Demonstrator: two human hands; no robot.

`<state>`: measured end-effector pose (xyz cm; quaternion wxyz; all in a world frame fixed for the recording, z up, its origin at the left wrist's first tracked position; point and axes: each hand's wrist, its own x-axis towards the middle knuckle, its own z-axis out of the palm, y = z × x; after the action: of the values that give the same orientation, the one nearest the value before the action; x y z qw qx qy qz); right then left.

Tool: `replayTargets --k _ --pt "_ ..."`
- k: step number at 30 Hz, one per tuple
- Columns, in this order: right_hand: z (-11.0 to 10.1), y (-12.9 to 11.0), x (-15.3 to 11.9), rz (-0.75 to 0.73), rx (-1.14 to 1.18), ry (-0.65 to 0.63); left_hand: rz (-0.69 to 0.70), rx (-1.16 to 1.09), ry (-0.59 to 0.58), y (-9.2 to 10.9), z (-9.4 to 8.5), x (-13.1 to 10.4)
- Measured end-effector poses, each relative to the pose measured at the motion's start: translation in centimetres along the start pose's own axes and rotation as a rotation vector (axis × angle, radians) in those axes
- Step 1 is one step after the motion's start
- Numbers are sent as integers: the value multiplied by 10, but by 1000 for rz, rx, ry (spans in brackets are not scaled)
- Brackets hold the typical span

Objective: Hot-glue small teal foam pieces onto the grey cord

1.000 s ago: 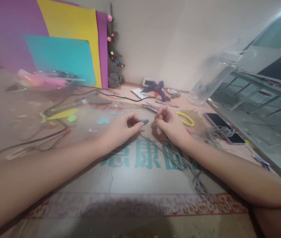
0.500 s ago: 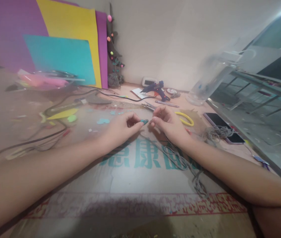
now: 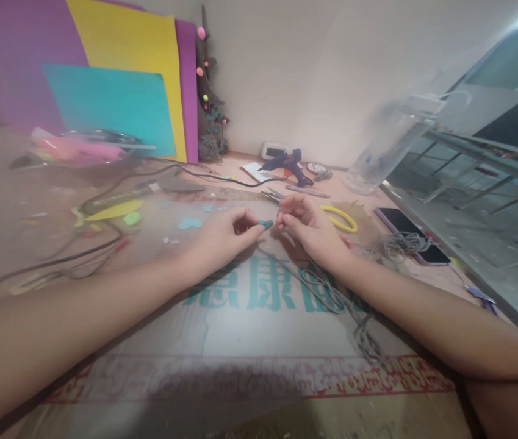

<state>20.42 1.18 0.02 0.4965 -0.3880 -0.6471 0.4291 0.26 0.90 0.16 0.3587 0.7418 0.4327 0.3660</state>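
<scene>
1. Poking out of the left hand point(image 3: 226, 235), head view: a tiny teal piece point(image 3: 266, 224), pinched by thumb and finger, partly hidden.
2. Right hand point(image 3: 311, 231) fingers are curled just beside it; whether anything's gripped can't be told.
3. Printed 康 point(image 3: 263, 283) can be read; neighbouring characters are partly blocked by arm point(image 3: 125, 296) and gray cord point(image 3: 329, 291).

Teal characters 康 point(image 3: 266, 283), 面 point(image 3: 312, 299), pale board point(image 3: 240, 335)

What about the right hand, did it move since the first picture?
Yes, a little. Judged against the blue glue gun, which stays put, the right hand shifted slightly left, closer to the left hand.
</scene>
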Motion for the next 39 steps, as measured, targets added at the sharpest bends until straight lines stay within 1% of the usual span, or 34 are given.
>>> replayTargets --k 5,10,14,18,24,26,29,32,35,39 --pt "0 2 2 -31 -63 16 2 4 -2 -1 0 0" --pt "-2 4 3 -62 -175 40 -2 6 0 -2 1 0" --pt "-2 5 4 -73 -173 49 -5 7 -6 -2 0 0" --pt "-2 4 2 -52 -174 58 -20 3 -14 -1 0 -1" --pt "-2 0 -2 37 -171 53 -29 1 -13 2 0 -1" --pt "-2 -1 -2 40 -183 65 -32 -3 -16 2 0 -1" --pt "-1 -2 -1 46 -96 59 -27 5 -16 2 -1 -1" --pt "-2 -2 1 117 45 2 -19 25 -2 4 -1 -1" --pt "-3 -1 2 174 72 -34 -12 34 2 5 -2 0" --pt "-3 -1 1 153 84 -40 -8 31 -5 4 -1 0"
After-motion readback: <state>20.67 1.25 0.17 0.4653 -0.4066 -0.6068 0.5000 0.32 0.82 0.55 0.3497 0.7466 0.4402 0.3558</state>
